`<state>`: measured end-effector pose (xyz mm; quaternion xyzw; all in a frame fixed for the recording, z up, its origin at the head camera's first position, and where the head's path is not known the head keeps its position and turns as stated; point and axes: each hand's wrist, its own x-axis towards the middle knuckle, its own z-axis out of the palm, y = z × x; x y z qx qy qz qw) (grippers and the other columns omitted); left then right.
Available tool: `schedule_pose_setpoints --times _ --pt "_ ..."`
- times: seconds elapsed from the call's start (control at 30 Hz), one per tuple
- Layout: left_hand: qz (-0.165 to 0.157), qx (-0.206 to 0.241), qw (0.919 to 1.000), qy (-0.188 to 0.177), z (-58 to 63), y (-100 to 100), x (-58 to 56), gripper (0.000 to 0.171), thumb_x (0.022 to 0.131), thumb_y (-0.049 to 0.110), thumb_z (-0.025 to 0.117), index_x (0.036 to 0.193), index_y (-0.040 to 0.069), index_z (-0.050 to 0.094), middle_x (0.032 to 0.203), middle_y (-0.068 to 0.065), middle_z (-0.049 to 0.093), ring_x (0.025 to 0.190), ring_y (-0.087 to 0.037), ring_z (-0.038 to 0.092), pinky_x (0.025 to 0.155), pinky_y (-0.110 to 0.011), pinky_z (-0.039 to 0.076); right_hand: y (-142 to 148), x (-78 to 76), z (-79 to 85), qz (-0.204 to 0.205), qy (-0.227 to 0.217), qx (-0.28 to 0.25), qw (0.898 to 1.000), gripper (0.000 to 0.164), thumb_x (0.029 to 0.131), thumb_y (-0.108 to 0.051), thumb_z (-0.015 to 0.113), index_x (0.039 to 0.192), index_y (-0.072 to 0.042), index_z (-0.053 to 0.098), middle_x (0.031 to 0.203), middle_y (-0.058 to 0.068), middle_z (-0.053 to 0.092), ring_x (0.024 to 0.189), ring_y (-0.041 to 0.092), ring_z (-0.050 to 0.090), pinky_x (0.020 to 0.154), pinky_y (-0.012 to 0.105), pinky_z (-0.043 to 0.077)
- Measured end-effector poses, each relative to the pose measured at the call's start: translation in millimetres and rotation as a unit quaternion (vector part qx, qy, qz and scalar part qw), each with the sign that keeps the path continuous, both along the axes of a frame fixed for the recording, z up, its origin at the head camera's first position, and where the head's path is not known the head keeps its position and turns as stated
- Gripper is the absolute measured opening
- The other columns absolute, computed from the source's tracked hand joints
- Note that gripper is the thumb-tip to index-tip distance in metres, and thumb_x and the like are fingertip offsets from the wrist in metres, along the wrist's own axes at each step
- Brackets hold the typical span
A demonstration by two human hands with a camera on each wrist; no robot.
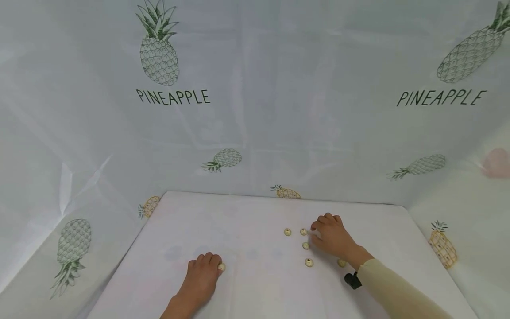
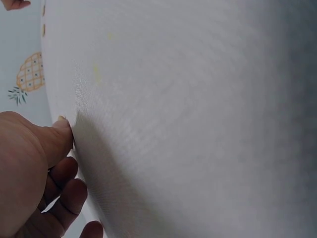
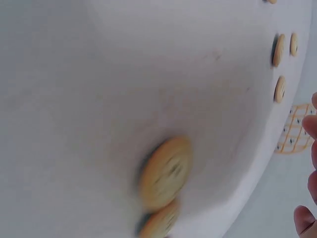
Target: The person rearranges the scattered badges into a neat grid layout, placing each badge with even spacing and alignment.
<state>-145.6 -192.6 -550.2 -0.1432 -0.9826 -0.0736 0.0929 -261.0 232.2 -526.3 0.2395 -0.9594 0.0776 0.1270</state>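
Observation:
My left hand (image 1: pixel 205 272) rests on the white tabletop left of centre, fingers bent, with a small round pale-yellow disc (image 1: pixel 221 266) pinched at the thumb side. From the left wrist view, that thumb (image 2: pixel 59 136) comes down to the surface and mostly hides the disc. Further right, my right hand (image 1: pixel 330 235) hovers with loosely bent fingers that hold nothing. Just left of its fingertips lie two similar discs, one farther back (image 1: pixel 303 231) and one nearer (image 1: pixel 305 245). Dark marks show on the disc faces, such as the large blurred disc (image 3: pixel 166 171) in the right wrist view.
More discs lie around the right hand: one at back left (image 1: pixel 287 231), one in front (image 1: pixel 309 262), and one partly under the wrist (image 1: pixel 341 262). A black strap fitting (image 1: pixel 352 280) hangs below the right sleeve. Pineapple-printed sheeting (image 1: pixel 259 110) encloses the white table (image 1: pixel 255 292).

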Motion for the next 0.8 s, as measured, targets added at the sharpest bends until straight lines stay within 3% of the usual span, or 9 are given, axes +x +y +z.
schedule_pose_setpoints --times 0.33,0.8 --pt "0.010 0.011 0.9998 -0.014 2.9 1.9 2.6 0.021 0.094 0.025 0.079 0.103 0.014 0.064 0.096 0.002 0.060 0.085 -0.016 0.053 0.074 -0.044 0.047 34.6 25.4 3.6 -0.040 0.008 -0.016 0.999 0.007 0.090 -0.020 0.075 0.095 -0.015 0.073 0.094 -0.005 0.063 0.094 0.020 0.050 0.093 0.052 0.039" --pt "0.013 0.024 0.9994 -0.021 3.3 1.8 2.9 0.020 0.093 0.022 0.080 0.103 0.015 0.064 0.094 0.004 0.058 0.084 -0.014 0.051 0.075 -0.043 0.046 68.7 57.7 1.3 -0.019 0.040 0.013 0.999 0.011 0.090 -0.019 0.081 0.095 -0.016 0.072 0.098 -0.002 0.066 0.097 0.022 0.053 0.091 0.053 0.042"
